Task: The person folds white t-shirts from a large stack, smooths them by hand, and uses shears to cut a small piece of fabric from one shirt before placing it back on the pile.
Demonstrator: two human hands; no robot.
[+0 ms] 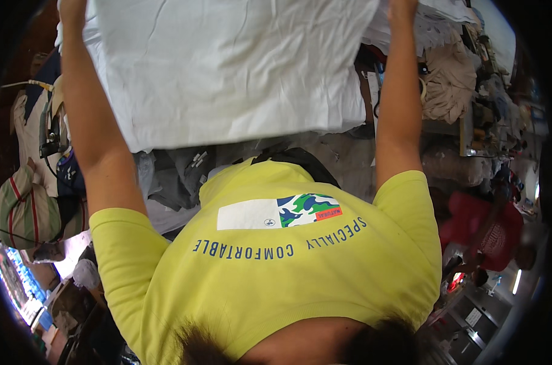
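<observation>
A large white cloth [227,73] lies spread out in front of me, lightly creased, its near edge hanging toward my body. Both arms reach forward along its two sides. At the top left, my left hand [73,11] is by the cloth's left edge, mostly cut off by the picture's rim. My right hand [403,11] is beside the upper right corner, cut off in the same way. The fingers of both are out of sight, so whether either one grips the cloth does not show.
Grey fabric [178,182] lies under the cloth's near edge. To the right are a beige crumpled cloth [449,79] and, farther off, a person in a red shirt [501,237]. On the left sit a striped cloth bundle [26,207] and a dark cable [54,170].
</observation>
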